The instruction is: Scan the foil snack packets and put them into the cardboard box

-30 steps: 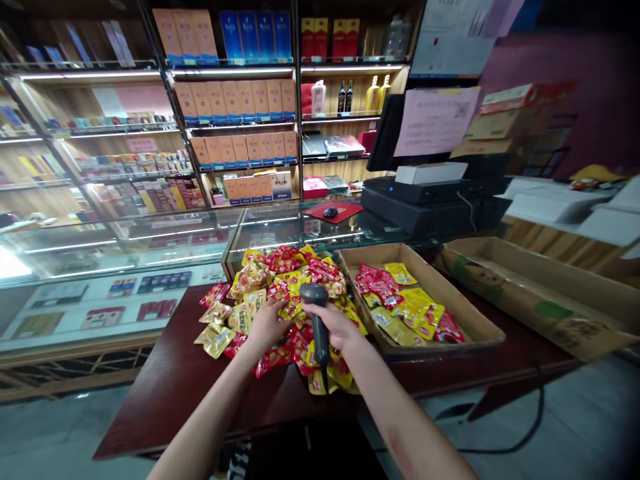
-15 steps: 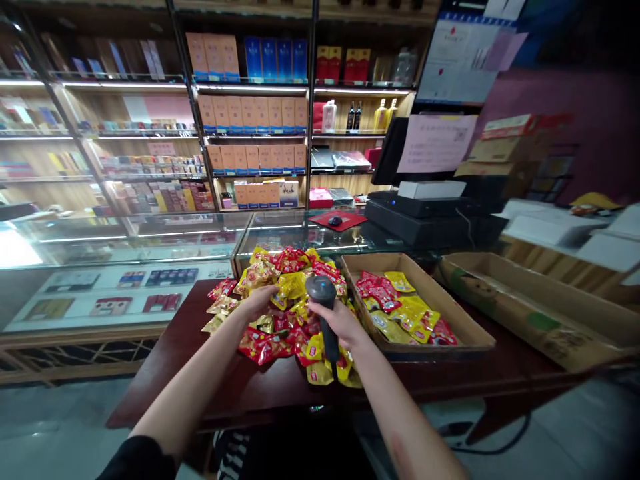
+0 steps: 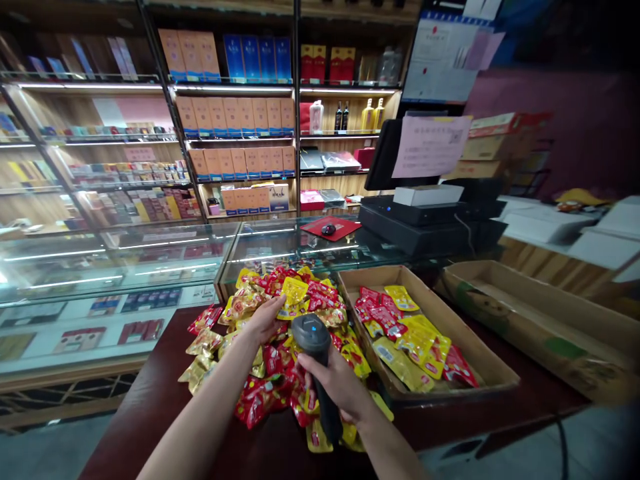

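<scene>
Two bare hands work over a loose heap of red, yellow and gold foil packets (image 3: 260,400) on a dark reddish-brown wooden tabletop (image 3: 135,407), seen from the head camera. The left hand (image 3: 266,323) appears to pinch a small, glossy yellow packet (image 3: 295,291) near its edge, a hold that seems to leave the printed face uncovered. The packet sits over the heap, just beyond a black plastic handheld scanner (image 3: 313,333).

The right hand (image 3: 340,383) is closed around the scanner's handle, thumb uppermost, a grip that likely steadies the rounded head. Whether a finger presses a trigger cannot be told.

Beside the heap, a shallow brown cardboard tray (image 3: 473,337) holds more red and yellow packets (image 3: 415,337), its low walls probably keeping them apart from the pile. A second long cardboard box (image 3: 525,327) stands to its right.

Both forearms reach forward from the lower edge of the view and converge over the heap, the left slanting rightward, the right slanting leftward, with the hands near each other but apart.
</scene>
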`<action>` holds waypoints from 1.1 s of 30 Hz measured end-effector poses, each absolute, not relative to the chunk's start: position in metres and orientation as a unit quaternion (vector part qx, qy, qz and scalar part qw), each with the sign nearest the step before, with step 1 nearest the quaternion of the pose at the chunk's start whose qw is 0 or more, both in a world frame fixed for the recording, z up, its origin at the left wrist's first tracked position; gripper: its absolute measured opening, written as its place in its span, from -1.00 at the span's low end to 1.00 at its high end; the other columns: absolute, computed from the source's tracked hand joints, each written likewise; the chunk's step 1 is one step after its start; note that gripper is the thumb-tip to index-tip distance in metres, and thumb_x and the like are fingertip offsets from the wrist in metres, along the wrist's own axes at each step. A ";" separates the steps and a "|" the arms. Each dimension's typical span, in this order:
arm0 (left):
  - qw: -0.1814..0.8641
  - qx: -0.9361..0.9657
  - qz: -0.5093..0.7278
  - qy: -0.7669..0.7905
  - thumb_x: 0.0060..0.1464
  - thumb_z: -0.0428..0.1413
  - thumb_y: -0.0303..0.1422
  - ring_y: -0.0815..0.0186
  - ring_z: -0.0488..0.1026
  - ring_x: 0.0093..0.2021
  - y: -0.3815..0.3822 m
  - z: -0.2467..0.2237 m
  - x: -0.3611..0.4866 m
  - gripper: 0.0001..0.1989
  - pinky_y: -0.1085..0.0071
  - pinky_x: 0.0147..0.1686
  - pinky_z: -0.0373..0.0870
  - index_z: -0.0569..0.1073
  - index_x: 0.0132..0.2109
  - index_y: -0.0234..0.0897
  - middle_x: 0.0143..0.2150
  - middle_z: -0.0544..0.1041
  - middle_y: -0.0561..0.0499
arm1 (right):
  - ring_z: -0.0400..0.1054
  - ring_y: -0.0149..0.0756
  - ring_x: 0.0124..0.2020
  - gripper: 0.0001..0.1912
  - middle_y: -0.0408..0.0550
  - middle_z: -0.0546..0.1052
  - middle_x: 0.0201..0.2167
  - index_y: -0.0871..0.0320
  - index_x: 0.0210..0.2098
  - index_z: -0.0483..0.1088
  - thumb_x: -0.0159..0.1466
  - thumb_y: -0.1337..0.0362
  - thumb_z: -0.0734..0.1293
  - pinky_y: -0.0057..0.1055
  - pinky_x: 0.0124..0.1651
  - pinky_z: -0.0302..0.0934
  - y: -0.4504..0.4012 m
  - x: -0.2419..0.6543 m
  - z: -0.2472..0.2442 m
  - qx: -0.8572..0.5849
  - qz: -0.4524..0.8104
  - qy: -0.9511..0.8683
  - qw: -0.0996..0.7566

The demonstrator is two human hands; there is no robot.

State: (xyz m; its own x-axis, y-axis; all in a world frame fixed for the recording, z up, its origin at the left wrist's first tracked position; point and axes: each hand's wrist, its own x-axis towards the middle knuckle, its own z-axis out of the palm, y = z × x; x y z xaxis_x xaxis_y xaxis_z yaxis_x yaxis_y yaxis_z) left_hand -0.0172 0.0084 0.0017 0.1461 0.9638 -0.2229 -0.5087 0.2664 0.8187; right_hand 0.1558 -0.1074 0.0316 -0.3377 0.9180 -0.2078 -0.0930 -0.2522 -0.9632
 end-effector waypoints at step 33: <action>0.647 0.434 0.442 0.444 -0.27 0.36 -0.34 0.27 0.52 -0.35 0.028 0.004 -0.016 -0.62 0.50 -0.48 0.44 0.48 -0.24 -0.34 -0.33 0.56 -0.07 | 0.33 -0.31 -0.70 -0.64 -0.23 0.36 -0.70 0.12 -0.23 0.29 0.15 -0.03 0.30 -0.41 -0.58 0.23 -0.108 0.165 0.012 -0.475 0.588 -0.542 0.367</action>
